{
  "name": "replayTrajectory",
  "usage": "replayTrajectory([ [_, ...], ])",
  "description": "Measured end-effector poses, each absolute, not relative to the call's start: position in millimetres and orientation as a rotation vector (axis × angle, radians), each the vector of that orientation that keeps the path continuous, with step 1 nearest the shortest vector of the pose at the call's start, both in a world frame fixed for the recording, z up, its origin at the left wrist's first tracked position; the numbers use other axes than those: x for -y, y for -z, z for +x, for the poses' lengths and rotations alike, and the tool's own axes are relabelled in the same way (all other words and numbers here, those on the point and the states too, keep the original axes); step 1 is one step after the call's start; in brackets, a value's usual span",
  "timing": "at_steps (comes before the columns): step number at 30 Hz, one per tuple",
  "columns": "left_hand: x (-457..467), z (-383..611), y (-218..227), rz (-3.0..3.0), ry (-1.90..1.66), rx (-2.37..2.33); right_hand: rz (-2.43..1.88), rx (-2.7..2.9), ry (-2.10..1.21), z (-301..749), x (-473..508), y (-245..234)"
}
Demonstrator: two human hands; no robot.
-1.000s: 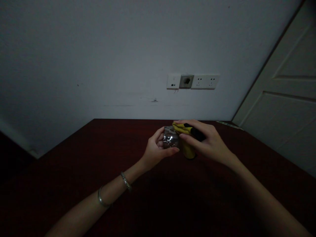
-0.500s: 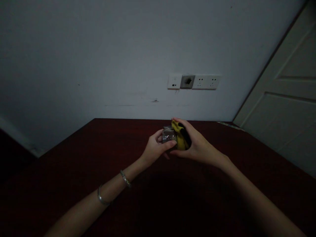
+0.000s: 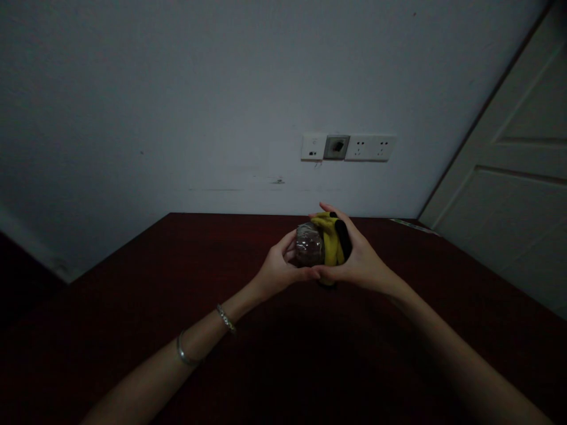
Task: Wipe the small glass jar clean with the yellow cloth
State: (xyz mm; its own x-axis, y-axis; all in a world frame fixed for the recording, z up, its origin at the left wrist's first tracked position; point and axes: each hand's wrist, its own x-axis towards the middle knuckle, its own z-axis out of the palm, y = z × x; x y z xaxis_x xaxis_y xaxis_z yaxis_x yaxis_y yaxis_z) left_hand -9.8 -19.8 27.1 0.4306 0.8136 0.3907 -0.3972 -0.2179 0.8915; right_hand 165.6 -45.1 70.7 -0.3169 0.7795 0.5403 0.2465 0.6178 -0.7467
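Gripping a small glass jar in the left hand, just above a dark red wooden table, with the thumb curled under the jar and the fingers wrapped round its far side. Pressing a yellow cloth with a black patch against the jar's right side with the right hand, palm cupped and fingers closed over the bunched fabric. Both hands drawn tight together, thumb tips meeting underneath, with jar and cloth sandwiched between them, cloth touching glass. Cannot tell lid from base in this dim light.

Judging by the pose, rubbing the glass with the cloth. To do it well:

- Hold the jar with the left thumb and fingertips alone, leaving as much glass as possible bare toward the right hand.
- Turn the jar a little at a time against the cloth rather than dragging fabric over the left fingers.
- Bunch the cloth thick under the right palm, to press evenly and avoid skidding on smooth glass.
- Work low over the table, in case of a slip.
- Mind what looks like a loose end of cloth hanging below the hands, close to the tabletop.

Two bracelets worn on the left wrist. Well beyond the hands, a row of wall sockets on a pale wall. Off to the right of the right hand, a white panelled door.
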Motion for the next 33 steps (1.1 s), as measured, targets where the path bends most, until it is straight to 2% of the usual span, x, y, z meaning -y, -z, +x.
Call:
replayTrajectory([
  [9,24,-9,-28,1.385,-1.188,-0.414,-0.764,1.820,-0.835,168,43,-71],
  [19,26,-12,-29,1.544,-1.154,-0.379,-0.839,2.024,-0.598,189,42,-88],
  [27,22,-18,-29,1.614,-1.136,-0.468,-0.916,1.893,-0.330,195,39,-89],
  [33,18,-18,-23,1.667,-1.206,-0.512,-0.924,1.969,-0.277,191,41,-90],
])
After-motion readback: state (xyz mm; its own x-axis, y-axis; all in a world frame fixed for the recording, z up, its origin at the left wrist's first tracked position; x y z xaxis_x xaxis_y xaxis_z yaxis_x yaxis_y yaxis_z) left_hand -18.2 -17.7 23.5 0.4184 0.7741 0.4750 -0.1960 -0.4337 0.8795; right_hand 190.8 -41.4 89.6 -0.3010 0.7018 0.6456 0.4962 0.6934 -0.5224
